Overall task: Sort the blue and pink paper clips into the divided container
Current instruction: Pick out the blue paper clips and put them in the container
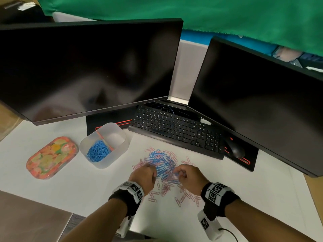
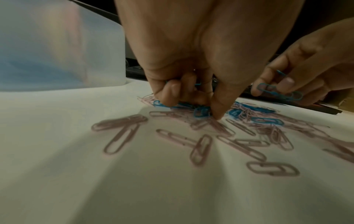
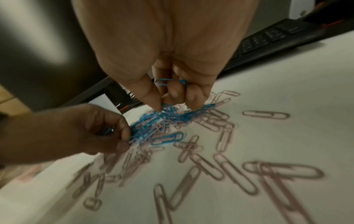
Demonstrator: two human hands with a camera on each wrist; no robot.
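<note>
A mixed pile of blue paper clips [image 1: 161, 163] and pink paper clips [image 1: 163, 189] lies on the white desk in front of the keyboard. My left hand [image 1: 145, 174] reaches into the pile's left side, its curled fingers [image 2: 172, 92] pinching blue clips [image 2: 200, 112]. My right hand [image 1: 187, 174] works at the pile's right side and holds several blue clips [image 3: 168, 81] in its curled fingers [image 3: 177, 92]. The translucent divided container [image 1: 118, 151] stands to the upper left; its near compartment holds blue clips [image 1: 97, 151], and the far compartment looks empty.
A flowered oval tin [image 1: 52, 157] lies left of the container. A black keyboard [image 1: 176, 131] and mouse [image 1: 235, 149] sit behind the pile. Two dark monitors [image 1: 87, 70] rise at the back. Pink clips [image 3: 229, 174] are scattered toward the near desk edge.
</note>
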